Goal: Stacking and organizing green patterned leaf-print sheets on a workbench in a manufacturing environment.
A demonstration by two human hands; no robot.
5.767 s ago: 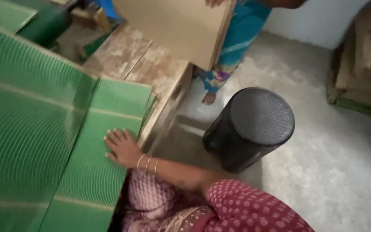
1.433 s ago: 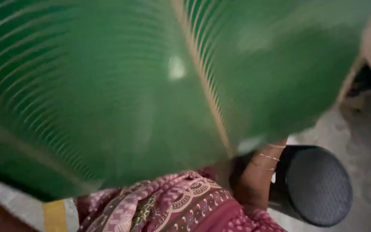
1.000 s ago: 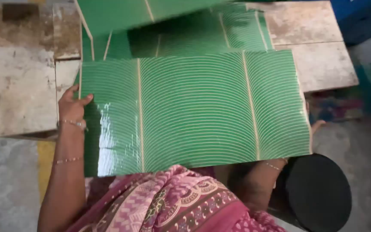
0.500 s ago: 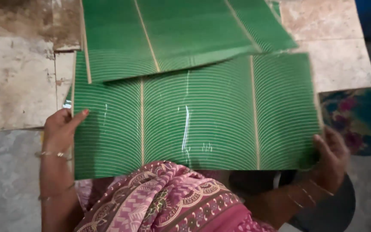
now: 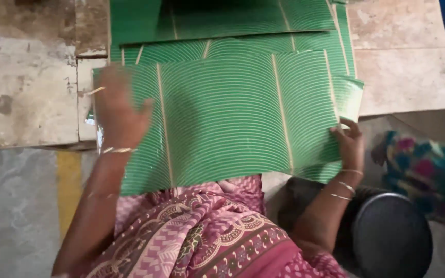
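Top sheet on sheet stack, stool lower right.

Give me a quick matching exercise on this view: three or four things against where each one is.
Things:
1. left hand
2. right hand
3. black stool
4. worn table

Places:
A. bottom right, on the floor
B. gripping the top green sheet's right edge
C. flat on that sheet's left part
D. under the stacked sheets

Pairs: 1-C, 2-B, 3-A, 4-D

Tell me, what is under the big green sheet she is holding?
Under the top green sheet lie more green sheets, peeking out at its far edge, on a worn table. How many are stacked cannot be seen. Her left hand rests on top; her right hand grips its edge.
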